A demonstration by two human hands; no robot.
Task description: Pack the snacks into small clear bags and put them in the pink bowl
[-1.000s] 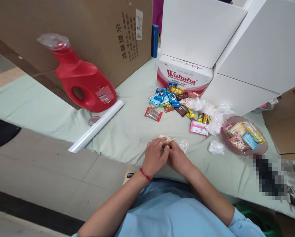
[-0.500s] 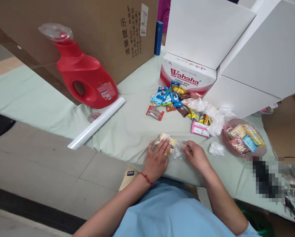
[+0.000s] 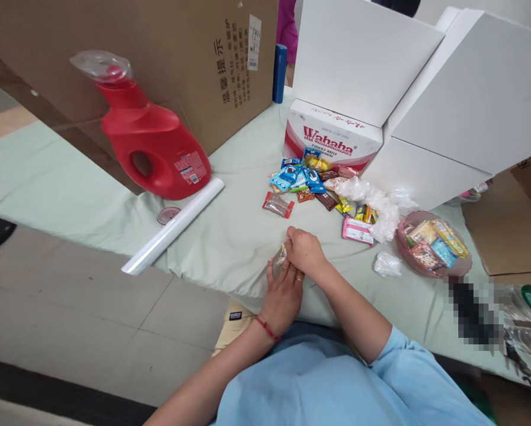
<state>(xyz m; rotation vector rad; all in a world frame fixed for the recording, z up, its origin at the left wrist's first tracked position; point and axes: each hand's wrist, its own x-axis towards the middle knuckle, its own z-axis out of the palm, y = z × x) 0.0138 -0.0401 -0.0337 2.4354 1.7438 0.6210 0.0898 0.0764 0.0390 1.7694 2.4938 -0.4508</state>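
Observation:
A small pale-yellow snack packet [image 3: 282, 254] in clear plastic wrap lies near the table's front edge, mostly hidden by my hands. My left hand [image 3: 283, 294], fingers extended, holds the packet from the near side and presses it down. My right hand [image 3: 308, 251] is closed just above it, crossing over the left fingertips; its fingers pinch the clear wrap at the packet's far side, though little of the wrap shows. Beyond them lie a red-ended snack packet [image 3: 278, 205] and a pile of snacks [image 3: 305, 179] in blue, brown and yellow wrappers.
A roll of clear film [image 3: 174, 226] and a red detergent bottle [image 3: 158, 142] are on the left. At right, a pink bowl [image 3: 402, 251] holds several snacks, with crumpled plastic [image 3: 387, 264] beside it. A Wahaba-style water carton [image 3: 336, 133] and white boxes [image 3: 443, 89] stand behind.
My right hand has moved left and forward, from the packet's right side to over it, drawing the clear wrap across. My left hand has stayed on the packet.

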